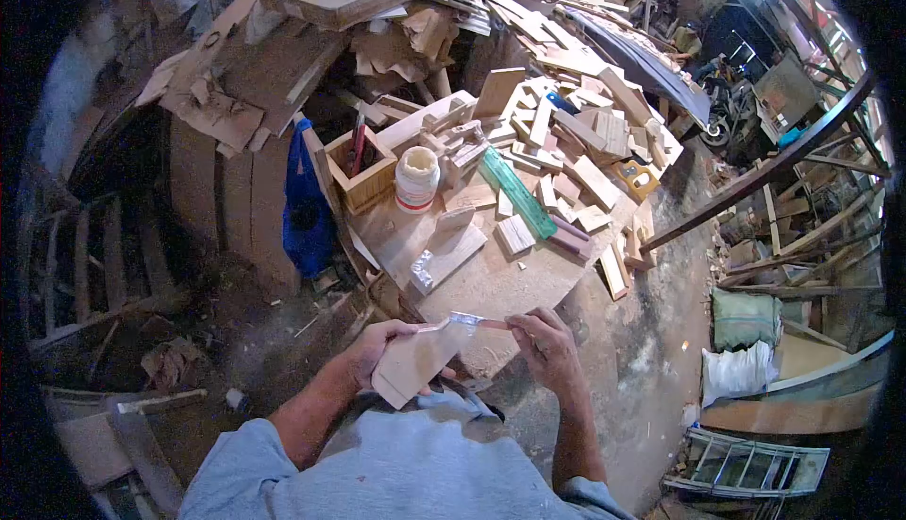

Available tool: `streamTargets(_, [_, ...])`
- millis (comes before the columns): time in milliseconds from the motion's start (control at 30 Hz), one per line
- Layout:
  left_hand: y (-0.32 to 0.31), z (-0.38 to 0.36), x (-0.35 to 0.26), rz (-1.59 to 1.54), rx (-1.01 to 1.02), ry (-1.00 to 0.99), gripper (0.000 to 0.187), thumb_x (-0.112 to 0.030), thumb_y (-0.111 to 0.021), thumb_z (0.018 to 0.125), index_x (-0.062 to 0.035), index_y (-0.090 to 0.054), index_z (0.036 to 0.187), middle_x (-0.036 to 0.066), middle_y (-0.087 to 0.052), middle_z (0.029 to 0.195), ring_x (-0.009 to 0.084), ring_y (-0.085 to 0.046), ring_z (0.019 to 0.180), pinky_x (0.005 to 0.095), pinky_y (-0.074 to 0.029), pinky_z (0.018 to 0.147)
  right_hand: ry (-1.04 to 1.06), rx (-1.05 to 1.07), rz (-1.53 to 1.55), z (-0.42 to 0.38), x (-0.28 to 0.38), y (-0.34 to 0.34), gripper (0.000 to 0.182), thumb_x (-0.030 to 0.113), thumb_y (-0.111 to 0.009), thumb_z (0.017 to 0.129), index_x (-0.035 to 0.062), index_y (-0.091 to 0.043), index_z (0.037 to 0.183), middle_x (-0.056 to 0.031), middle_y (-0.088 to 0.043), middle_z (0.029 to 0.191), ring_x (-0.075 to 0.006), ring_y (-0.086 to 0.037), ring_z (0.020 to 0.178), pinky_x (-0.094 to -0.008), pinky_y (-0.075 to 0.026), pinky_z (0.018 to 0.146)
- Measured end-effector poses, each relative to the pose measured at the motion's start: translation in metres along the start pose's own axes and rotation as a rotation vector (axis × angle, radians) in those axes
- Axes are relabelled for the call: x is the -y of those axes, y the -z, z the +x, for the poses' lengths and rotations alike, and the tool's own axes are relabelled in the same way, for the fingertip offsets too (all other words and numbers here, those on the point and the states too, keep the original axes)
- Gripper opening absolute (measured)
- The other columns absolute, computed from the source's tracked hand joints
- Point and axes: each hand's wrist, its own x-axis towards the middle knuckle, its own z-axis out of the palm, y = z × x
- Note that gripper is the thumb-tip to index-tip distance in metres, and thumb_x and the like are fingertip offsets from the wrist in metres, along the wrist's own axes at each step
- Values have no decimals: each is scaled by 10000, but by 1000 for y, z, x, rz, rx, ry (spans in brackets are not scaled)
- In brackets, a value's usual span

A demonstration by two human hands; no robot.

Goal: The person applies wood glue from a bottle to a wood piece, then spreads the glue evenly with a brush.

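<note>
My left hand [376, 350] is closed around a pale wooden board [411, 369], held tilted in front of my shirt. Between the fingers of my right hand [550, 347] is a thin wooden strip [494, 324]. Its tip meets a patch of shiny white paste on the board's far end. On the table [510, 298] beyond lies a wooden block [451, 258] with a similar white smear at its near left end. An open white jar [417, 180], its rim coated with a pale substance, stands behind that block.
A wooden box [360, 173] with red-handled tools stands left of the jar. Many wood offcuts [593, 180] and a green strip [517, 193] cover the table's far side. A blue bag [309, 204] hangs at left; a dark slanted bar [755, 171] crosses at right.
</note>
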Motion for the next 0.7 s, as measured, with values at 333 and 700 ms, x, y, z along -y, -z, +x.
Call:
streamTargets(333, [4, -6, -5, 120, -17, 82, 692, -362, -426, 968, 12, -355, 1546, 287, -538, 1420, 542, -625, 1148, 628, -597, 816, 83, 206, 24, 29, -5, 8, 139, 3, -707, 871, -2, -745, 1005, -116, -673, 869, -271, -652, 823, -376, -512, 733])
streamTargets(700, [9, -9, -6, 34, -61, 58, 650, -353, -413, 984, -6, -378, 1533, 324, -555, 1362, 567, -618, 1148, 620, -608, 781, 68, 120, 79, 44, -13, 5, 124, -6, -708, 860, 6, -757, 972, -108, -662, 843, -261, -637, 808, -368, -501, 732])
